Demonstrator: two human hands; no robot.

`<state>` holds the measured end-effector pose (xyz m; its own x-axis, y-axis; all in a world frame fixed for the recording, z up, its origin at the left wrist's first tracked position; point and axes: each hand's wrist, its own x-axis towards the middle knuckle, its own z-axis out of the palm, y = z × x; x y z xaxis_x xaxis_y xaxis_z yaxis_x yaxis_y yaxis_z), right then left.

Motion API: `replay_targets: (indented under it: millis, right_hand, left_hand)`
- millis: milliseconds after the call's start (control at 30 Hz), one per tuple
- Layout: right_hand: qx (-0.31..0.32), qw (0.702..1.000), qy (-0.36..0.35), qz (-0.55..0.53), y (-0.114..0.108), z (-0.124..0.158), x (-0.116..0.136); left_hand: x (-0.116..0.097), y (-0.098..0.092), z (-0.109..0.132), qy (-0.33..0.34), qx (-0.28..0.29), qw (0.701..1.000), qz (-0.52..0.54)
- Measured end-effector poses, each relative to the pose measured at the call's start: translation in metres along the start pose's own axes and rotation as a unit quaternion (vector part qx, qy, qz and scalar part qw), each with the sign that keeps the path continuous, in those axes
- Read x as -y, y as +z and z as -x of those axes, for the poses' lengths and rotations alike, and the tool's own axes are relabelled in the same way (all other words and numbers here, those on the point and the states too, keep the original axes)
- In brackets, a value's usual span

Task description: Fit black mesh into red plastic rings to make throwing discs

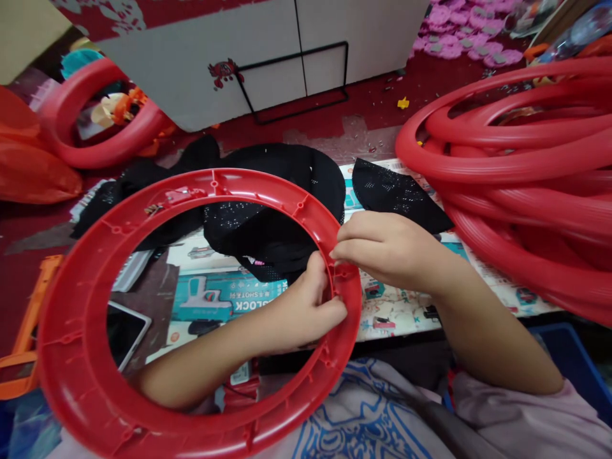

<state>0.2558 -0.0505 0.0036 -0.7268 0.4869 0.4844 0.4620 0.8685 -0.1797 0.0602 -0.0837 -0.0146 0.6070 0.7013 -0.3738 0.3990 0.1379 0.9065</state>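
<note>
A large red plastic ring is tilted in front of me, its hollow ribbed side facing up. My left hand reaches through the opening and is closed on the inner rim at the right side. Above it, my right hand pinches its fingertips together over the same part of the ring; whatever they hold is too small or hidden to make out. A small red part with metal pieces lies in the ring's channel at the far side. Beyond and beneath the ring are black fabric pieces.
Several smooth red rings are piled at the right, and another red ring stands at the back left. A white cabinet is behind. Printed cardboard, a tablet-like device and an orange frame lie nearby.
</note>
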Motion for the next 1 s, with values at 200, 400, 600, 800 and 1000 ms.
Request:
replay_targets:
  millis: [200,400,600,800,1000]
  right_hand:
    - [0.015,1.000,0.011,-0.004,0.004,0.001,-0.001]
    - [0.050,0.997,0.045,-0.035,0.003,0.000,-0.006]
    - [0.060,0.997,0.028,-0.027,0.003,-0.001,-0.002]
    - [-0.024,0.988,0.140,0.064,0.005,0.000,0.002]
    - [-0.020,0.992,0.120,0.041,0.004,-0.002,0.003]
  left_hand:
    - [0.001,0.000,0.000,0.004,0.010,0.998,-0.054]
    - [0.002,0.007,-0.002,0.087,-0.019,0.996,0.008]
    - [-0.004,0.015,-0.004,0.086,-0.066,0.968,0.225]
    - [0.004,0.006,-0.007,0.067,-0.098,0.977,0.179]
    - [0.003,0.001,-0.006,0.031,-0.061,0.993,0.101]
